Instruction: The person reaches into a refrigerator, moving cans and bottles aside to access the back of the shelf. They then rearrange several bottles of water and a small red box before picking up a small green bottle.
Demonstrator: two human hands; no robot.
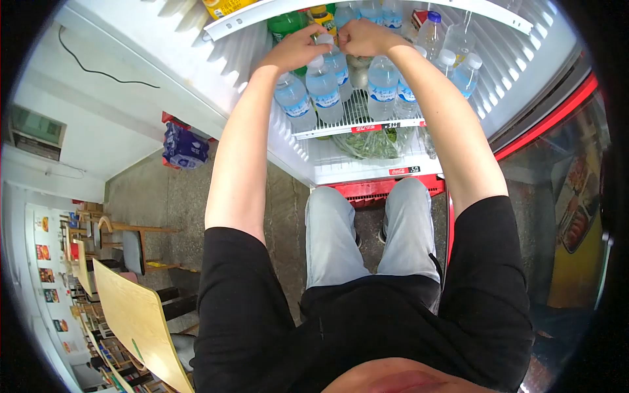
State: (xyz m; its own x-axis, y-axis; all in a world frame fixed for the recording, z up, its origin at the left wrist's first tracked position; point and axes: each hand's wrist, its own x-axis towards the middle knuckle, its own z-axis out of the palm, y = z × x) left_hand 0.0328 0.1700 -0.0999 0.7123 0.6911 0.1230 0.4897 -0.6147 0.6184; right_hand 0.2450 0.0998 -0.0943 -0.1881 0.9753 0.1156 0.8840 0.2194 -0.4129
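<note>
Inside an open fridge, both arms reach to a wire shelf point(357, 108) lined with clear water bottles that have blue-and-white labels. My left hand point(298, 49) has its fingers and thumb closed around the white cap of a water bottle point(337, 69), behind the front row. Just right of that cap, my right hand point(367, 37) is curled, and what its fingers hold, if anything, is hidden. Below my left hand stand two front bottles, one at the left end point(295, 105) and one beside it point(324, 92). Another water bottle point(382, 88) stands below my right hand.
A green bottle point(286, 25) and a yellow-labelled bottle point(323, 16) stand farther back. An upper shelf edge point(367, 6) crosses above my hands. Bagged greens point(373, 143) lie on the lower shelf. The open glass door point(550, 196) is at right, a wooden table point(134, 321) at left.
</note>
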